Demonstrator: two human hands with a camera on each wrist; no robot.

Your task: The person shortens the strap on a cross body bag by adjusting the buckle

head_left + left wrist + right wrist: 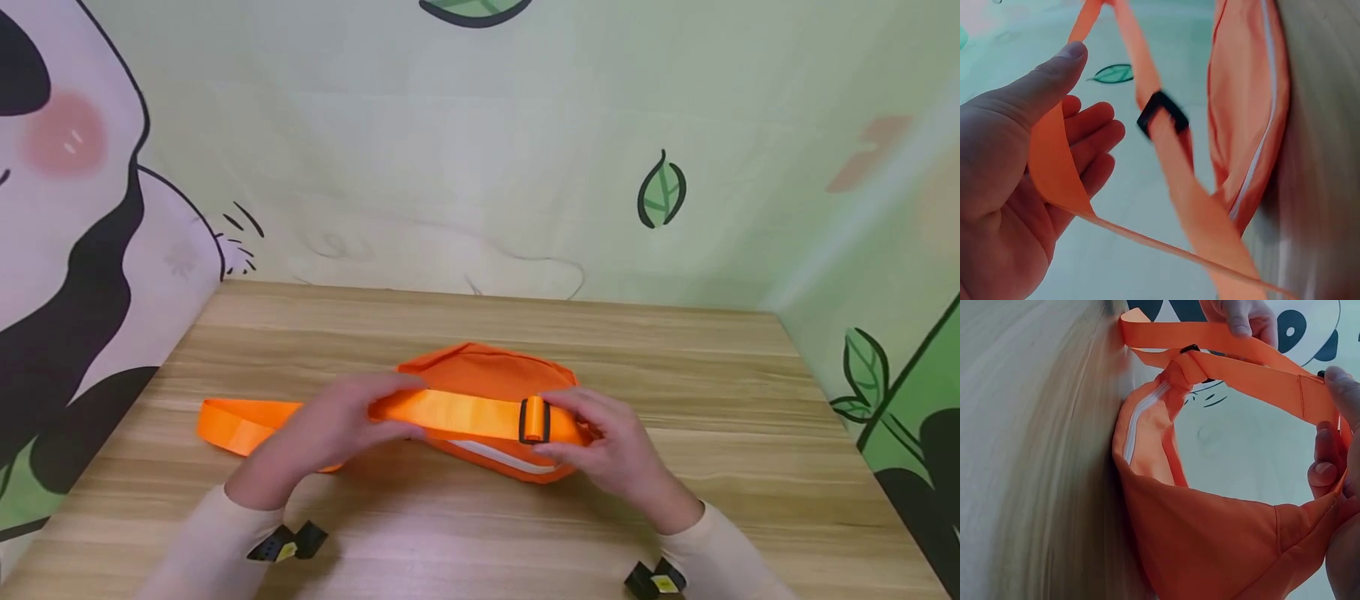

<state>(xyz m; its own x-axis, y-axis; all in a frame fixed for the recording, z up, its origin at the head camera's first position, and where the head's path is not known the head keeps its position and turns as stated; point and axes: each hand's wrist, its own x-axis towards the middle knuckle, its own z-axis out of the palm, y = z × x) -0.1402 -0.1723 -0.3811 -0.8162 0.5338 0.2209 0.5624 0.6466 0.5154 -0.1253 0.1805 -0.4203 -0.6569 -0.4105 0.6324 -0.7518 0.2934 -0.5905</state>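
Note:
An orange waist bag (480,369) with a white zipper (504,457) sits on the table, its bright orange strap (457,412) stretched in front of it. My left hand (337,423) holds the strap at the bag's left side; in the left wrist view the webbing passes between thumb and curled fingers. At the right end, my right hand (617,435) grips the strap beside a black slide buckle (523,422). Another black slider (1163,112) shows on the strap in the left wrist view. A loop of webbing (247,423) trails left, partly hidden behind the left forearm.
The wood-grain table (480,542) meets a pale green backdrop (450,167) along its back edge. Printed on it are a panda and leaves. Small black devices (288,543) are worn at both wrists, over light sleeves.

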